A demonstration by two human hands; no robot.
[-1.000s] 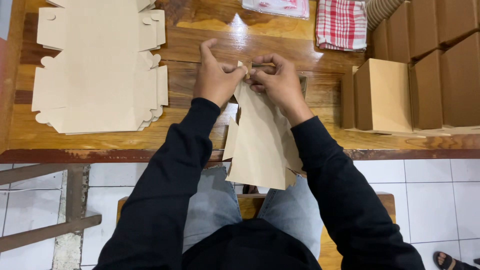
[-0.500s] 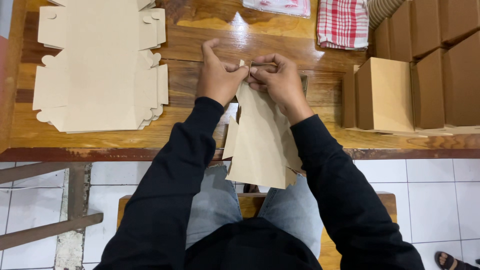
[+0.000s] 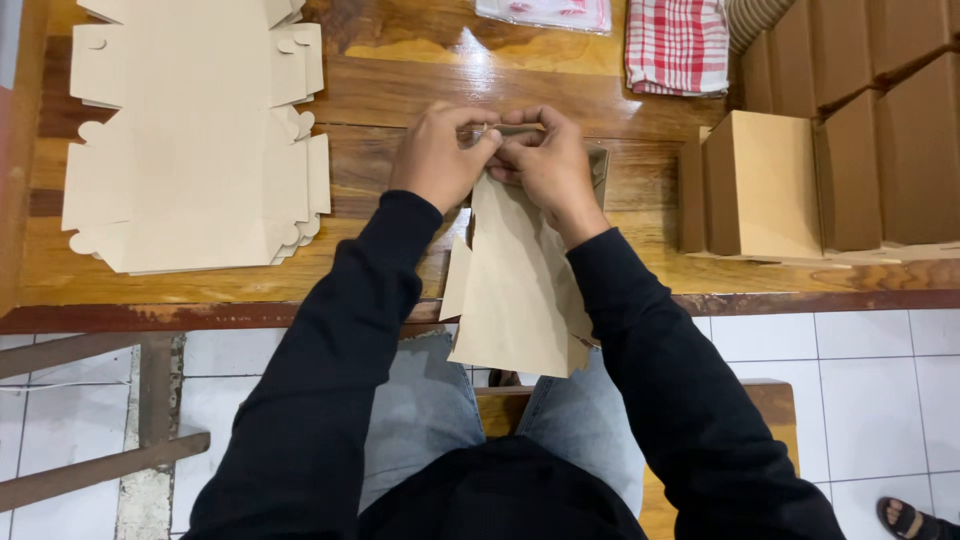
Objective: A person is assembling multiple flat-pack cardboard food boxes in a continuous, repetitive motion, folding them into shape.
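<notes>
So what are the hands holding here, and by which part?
Both the left hand and right hand pinch the far top edge of one flat brown cardboard box blank; its lower end overhangs the table.

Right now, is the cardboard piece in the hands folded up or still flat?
Mostly flat: the cardboard blank hangs over the table edge; only its top is being bent.

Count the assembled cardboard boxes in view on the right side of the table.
At least 4: one box stands alone nearest the hands, and three more are packed behind it toward the frame's right edge. Others may be cut off.
</notes>
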